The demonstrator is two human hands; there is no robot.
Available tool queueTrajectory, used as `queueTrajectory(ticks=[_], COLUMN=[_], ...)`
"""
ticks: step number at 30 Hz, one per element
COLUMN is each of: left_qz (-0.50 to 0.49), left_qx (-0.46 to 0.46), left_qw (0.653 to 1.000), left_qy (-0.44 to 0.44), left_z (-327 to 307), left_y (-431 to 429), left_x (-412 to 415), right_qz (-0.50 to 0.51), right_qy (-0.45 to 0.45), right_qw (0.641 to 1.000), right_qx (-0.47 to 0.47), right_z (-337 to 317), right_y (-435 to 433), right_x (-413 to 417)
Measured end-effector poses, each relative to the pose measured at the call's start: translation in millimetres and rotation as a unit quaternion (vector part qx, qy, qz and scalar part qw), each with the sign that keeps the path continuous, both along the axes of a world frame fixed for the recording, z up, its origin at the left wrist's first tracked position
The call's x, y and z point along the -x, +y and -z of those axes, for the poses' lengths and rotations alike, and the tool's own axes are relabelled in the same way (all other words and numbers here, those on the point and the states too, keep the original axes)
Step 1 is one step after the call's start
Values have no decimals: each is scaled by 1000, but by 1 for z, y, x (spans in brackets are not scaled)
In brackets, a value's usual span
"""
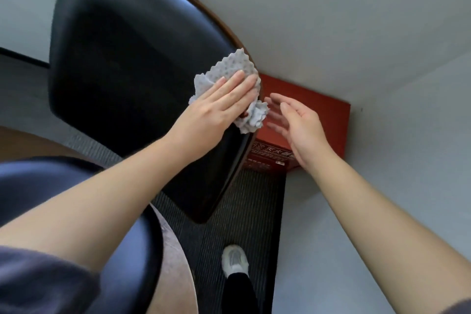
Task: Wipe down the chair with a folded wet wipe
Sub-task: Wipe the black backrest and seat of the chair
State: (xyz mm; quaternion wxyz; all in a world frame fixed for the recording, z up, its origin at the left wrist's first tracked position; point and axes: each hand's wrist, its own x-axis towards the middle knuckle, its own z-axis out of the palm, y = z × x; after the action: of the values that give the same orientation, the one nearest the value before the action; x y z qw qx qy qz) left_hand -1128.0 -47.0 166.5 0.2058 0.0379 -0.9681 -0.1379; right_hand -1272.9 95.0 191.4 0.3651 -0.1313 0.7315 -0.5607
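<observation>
While our left hand (216, 107) presses the wipe (229, 66) with straight fingers (237, 81) onto the right edge of the chair (122, 58) back in the head view, we should stroke evenly along the rim. Our right hand (298, 125) hovers beside it, spread and empty.

Under you lies a dark ribbed carpet (254, 206), carrying your pale shoe (235, 260) near the bottom, a red lettered box (323, 115) against the grey wall (356, 20), and the black chair (122, 58), whose feet are hidden.
</observation>
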Motion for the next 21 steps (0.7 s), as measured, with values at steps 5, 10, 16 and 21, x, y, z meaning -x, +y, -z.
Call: queueTrajectory(ticks=[5, 10, 16, 21], left_qz=[-126, -191, -177, -171], left_qx=[-276, -542, -555, -249], left_qw=[949, 817, 813, 953], left_qy=[89, 56, 18, 14], left_z=[-36, -59, -63, -57], left_y=[23, 43, 48, 2], left_x=[-17, -29, -35, -27], right_qz=[25, -50, 47, 79], right_qy=[64, -73, 38, 339], right_qw=[997, 983, 993, 935], right_qx=[40, 161, 100, 64], right_z=[-16, -37, -47, -69], right_y=[24, 26, 25, 27], right_x=[-34, -71, -86, -58])
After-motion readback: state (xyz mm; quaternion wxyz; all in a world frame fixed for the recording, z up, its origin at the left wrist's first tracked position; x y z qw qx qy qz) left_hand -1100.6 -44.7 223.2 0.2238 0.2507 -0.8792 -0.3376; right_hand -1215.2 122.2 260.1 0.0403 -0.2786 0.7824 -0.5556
